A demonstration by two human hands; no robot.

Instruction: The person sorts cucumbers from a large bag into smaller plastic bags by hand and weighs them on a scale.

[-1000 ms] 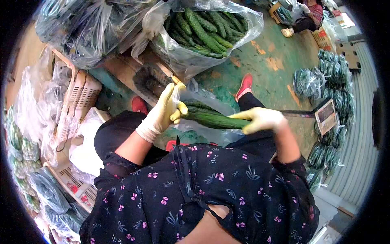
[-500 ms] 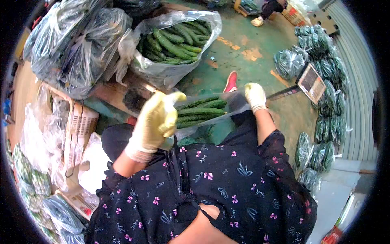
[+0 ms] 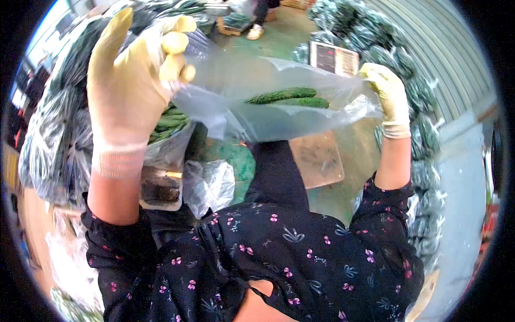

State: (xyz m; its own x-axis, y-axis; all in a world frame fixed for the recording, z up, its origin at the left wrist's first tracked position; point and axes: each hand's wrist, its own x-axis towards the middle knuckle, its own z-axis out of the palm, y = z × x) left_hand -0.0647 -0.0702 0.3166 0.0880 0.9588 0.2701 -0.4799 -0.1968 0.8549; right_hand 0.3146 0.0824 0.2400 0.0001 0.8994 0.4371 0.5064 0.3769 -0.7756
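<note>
A clear plastic bag (image 3: 230, 107) is stretched between my two gloved hands, with a few green cucumbers (image 3: 289, 99) lying in it. At the bag's left end, my left hand (image 3: 142, 70) is raised, its fingers curled onto the plastic and the thumb sticking up. The fingers of my right hand (image 3: 383, 88) pinch the other end. Behind my left wrist, more cucumbers (image 3: 169, 124) show in a large open bag, partly hidden.
A scale display (image 3: 333, 59) stands behind the held bag. Bagged cucumbers (image 3: 383, 32) line the wall at right; large filled bags (image 3: 48, 129) are piled at left. Crumpled plastic (image 3: 210, 185) lies by my legs. A person's foot (image 3: 255, 33) shows at the top.
Both hands have risen and moved apart with the bag, which now hangs stretched higher up. The view has shifted, and the scale display appears farther left.
</note>
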